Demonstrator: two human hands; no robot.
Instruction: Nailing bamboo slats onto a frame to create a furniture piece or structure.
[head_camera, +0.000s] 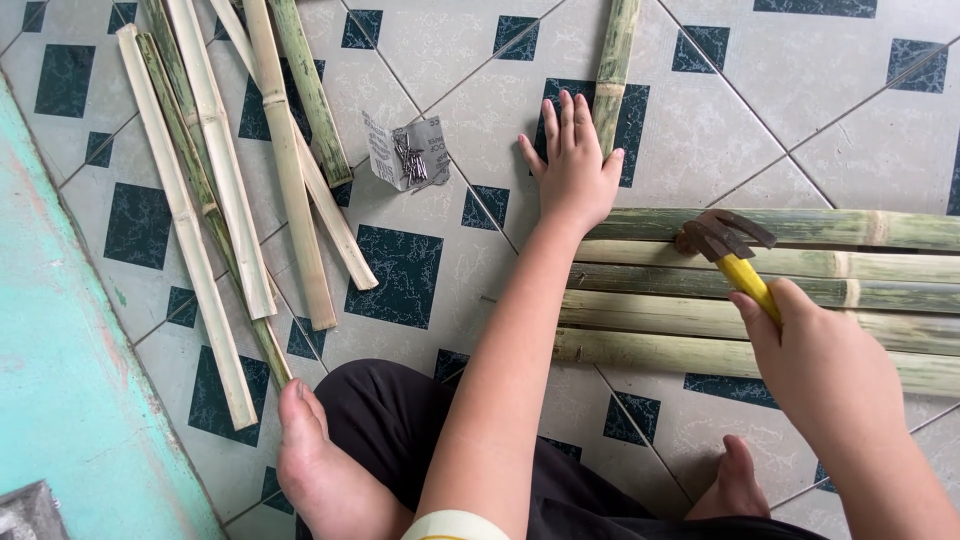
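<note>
The tiled floor (700, 130) lies open far right, beyond the flat row of bamboo slats (800, 290) that bars the right side from middle to edge. One upright slat (612, 70) runs far from the left hand (572, 170), splitting that open area. A loose pile of strips (230, 190) fills the far left, with a paper of nails (408, 152) just right of it. Between nails and left hand the tiles are bare. The hammer (735, 255), gripped by the right hand (820, 360), hangs over the row. Feet (325, 470) and lap block the near middle.
</note>
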